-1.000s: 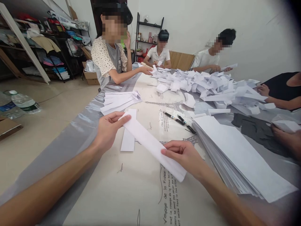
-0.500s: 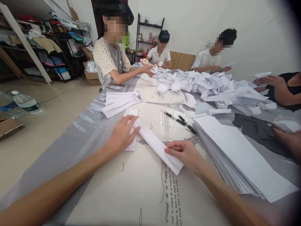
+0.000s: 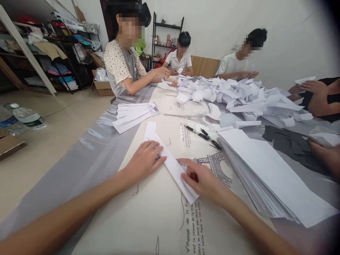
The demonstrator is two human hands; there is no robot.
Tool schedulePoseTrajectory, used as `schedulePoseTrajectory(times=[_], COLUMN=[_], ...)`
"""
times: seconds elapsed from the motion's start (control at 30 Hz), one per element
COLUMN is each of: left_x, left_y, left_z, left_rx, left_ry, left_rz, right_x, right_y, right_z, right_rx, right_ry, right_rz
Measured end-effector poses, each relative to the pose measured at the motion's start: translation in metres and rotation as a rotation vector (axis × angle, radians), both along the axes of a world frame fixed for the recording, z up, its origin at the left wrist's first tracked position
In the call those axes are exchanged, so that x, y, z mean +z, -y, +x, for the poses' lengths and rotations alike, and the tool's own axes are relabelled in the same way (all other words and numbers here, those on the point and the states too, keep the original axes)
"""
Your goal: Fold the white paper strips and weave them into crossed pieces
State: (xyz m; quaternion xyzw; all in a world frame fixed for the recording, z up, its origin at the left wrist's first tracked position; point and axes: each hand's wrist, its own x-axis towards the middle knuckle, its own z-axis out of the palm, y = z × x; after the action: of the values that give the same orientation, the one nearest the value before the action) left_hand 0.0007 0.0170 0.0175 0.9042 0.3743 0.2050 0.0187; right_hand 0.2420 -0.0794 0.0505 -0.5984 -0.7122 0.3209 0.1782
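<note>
Since the earlier frames, the strip (image 3: 172, 166) had been brought down from the air and laid flat on the desk (image 3: 148, 219), and both hands had been moved from pinching its ends to pressing on it. It lay slanted, from 11 o'clock down to 5 o'clock, at the middle of the view, its upper end crossing a second strip (image 3: 150, 129) lying beneath it.

The left hand (image 3: 145, 162) was spread flat, palm down, over the upper part; nothing was gripped, only pressed. The right hand (image 3: 204, 180) was loosely curled, its fingertips (image 3: 186, 165) set on the lower part near the long edge; this grip too was open, with no paper enclosed.

A crooked crease could result if the layers were allowed to slide under uneven pressure, since the paper appeared thin and smooth on a slick covering. The strip beneath might be dragged along by the left hand and folded in by mistake. The pens (image 3: 202, 134) at 1 o'clock and the stack (image 3: 271, 173) at 3 o'clock lay near enough to be knocked by a wide sweep of the right hand.
</note>
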Motion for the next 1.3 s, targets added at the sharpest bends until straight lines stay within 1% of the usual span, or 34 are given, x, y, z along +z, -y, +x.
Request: schedulePoseTrajectory(times=[0.1,0.2,0.3,0.47,0.6,0.83,0.97,1.03,1.1,1.17,1.2,1.23,1.3], left_x=[-0.002,-0.002,0.000,0.004,0.002,0.005,0.003,0.002,0.001,0.001,0.001,0.002,0.004], left_y=[-0.004,-0.004,-0.001,0.001,0.000,0.001,0.000,0.000,-0.001,-0.001,-0.001,-0.001,-0.002], left_z=[-0.002,-0.002,-0.002,-0.002,-0.001,0.000,0.000,0.000,0.000,0.000,0.000,0.000,-0.001], left_rx=[0.000,0.014,0.032,0.050,0.042,0.050,0.038,0.023,0.017,0.020,0.023,0.025,0.028], left_ry=[-0.017,-0.083,-0.131,-0.173,-0.151,-0.200,-0.196,-0.197,-0.204,-0.206,-0.203,-0.199,-0.191], left_rz=[-0.080,-0.144,-0.169,-0.194,-0.174,-0.194,-0.137,-0.117,-0.131,-0.150,-0.155,-0.160,-0.172], right_x=[0.002,0.004,0.004,0.004,0.004,0.009,0.009,0.007,0.004,0.002,0.001,0.000,-0.001], right_y=[0.003,0.004,0.003,0.004,0.004,0.008,0.012,0.012,0.010,0.006,0.005,0.003,0.002], right_z=[-0.001,-0.002,0.000,0.010,0.013,0.009,0.003,0.002,0.003,0.005,0.007,0.008,0.010], right_rx=[0.075,0.131,0.110,0.032,0.022,0.032,0.035,0.051,0.103,0.228,0.309,0.387,0.494], right_ry=[0.125,0.195,0.202,0.057,0.000,0.099,0.211,0.277,0.313,0.312,0.304,0.295,0.285], right_rz=[0.020,0.071,0.064,-0.055,-0.085,-0.099,-0.061,0.006,0.185,0.407,0.487,0.534,0.545])
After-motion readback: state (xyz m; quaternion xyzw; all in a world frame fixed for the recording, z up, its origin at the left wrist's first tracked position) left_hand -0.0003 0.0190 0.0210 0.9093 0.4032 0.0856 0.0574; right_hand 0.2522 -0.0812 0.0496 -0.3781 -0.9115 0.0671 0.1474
